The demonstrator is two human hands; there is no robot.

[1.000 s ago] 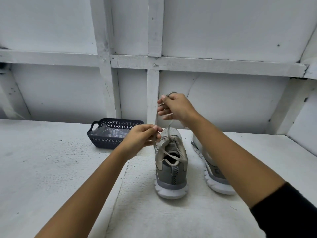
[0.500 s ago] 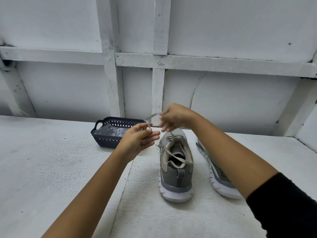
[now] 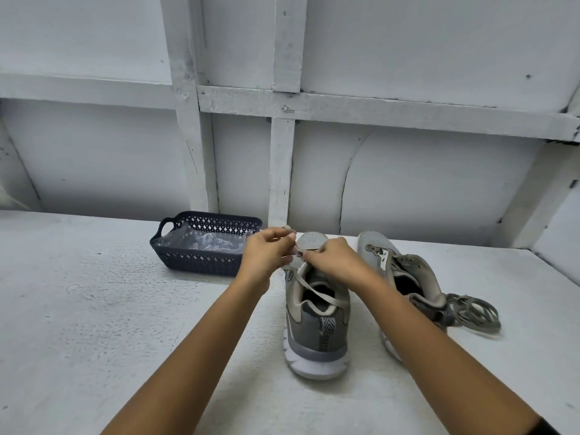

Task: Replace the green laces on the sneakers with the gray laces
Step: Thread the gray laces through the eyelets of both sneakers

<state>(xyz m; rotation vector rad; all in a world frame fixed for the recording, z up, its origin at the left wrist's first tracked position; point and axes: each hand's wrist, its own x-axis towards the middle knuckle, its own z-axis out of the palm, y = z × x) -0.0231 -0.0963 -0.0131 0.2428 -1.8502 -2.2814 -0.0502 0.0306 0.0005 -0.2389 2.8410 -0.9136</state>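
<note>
Two grey sneakers stand on the white table, heels toward me. The left sneaker carries a grey-beige lace that crosses its opening. My left hand pinches one part of this lace just above the shoe's tongue. My right hand pinches the lace close beside it, over the eyelets. The right sneaker has bare eyelets, partly hidden behind my right forearm. A loose bundle of grey-green lace lies on the table right of that shoe.
A dark blue perforated basket with clear plastic inside stands at the back left, near the white panelled wall. The white table stretches to the left and front.
Both hands have come down and together over the left sneaker; the right hand, which held the lace high, is now low at the eyelets. The camera view has shifted, revealing the lace bundle at right.
</note>
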